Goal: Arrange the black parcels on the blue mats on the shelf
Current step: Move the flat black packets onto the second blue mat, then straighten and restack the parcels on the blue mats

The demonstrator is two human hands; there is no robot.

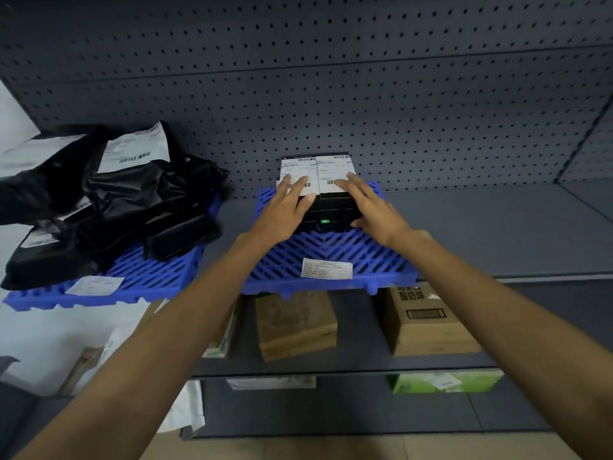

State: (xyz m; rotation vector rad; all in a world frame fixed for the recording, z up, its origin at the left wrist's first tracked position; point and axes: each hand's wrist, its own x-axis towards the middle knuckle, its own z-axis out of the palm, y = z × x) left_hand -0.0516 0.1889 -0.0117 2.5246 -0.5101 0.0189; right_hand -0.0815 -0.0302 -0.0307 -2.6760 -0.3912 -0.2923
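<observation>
Both hands lie flat, fingers straight, on a neat stack of black parcels point(333, 210) at the far end of the middle blue mat point(331, 254): the left hand point(285, 207) on its left side, the right hand point(373, 207) on its right. On the left blue mat point(146, 277) sits a loose heap of black parcels point(116, 200). On the grey shelf point(497, 227) below stand two cardboard boxes point(295, 323).

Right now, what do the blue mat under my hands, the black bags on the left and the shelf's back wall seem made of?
Blue mat: likely rigid moulded plastic, matte, judging by its open chevron grid. Black bags: thin glossy plastic film; they crinkle and catch highlights. Back wall: probably painted sheet metal, dark matte grey, with regular punched holes.
</observation>
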